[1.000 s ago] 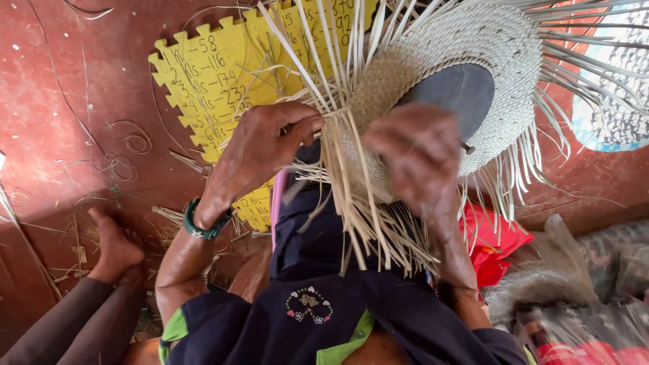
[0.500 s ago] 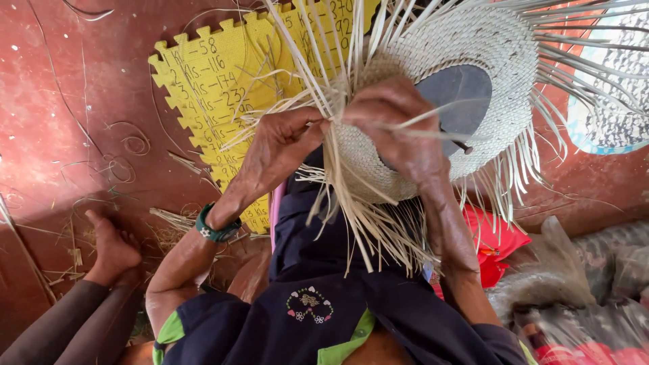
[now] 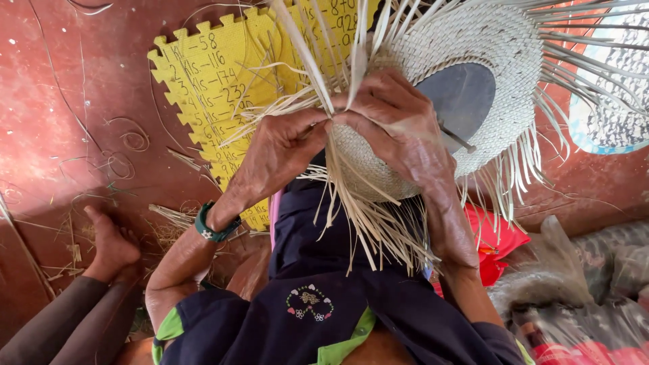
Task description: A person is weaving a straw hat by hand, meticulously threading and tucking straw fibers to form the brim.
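Left hand [image 3: 284, 152] & right hand [image 3: 392, 125] are both pinching pale straw strips [image 3: 318, 74] at the edge of a round, half-woven pale straw hat [image 3: 500, 61], resting on the lap over dark blue cloth [image 3: 304, 236]. Yellow foam puzzle mat [image 3: 203, 74] is lying behind on the red floor [image 3: 61, 101].

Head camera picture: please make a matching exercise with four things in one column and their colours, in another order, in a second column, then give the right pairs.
Things:
1. foam mat
2. wristband
3. woven hat
4. cloth beside the lap

Colours:
A. red
B. pale straw
C. yellow
D. green

Pairs: 1-C, 2-D, 3-B, 4-A. The left hand and right hand both pinch straw strips at the hat's edge.
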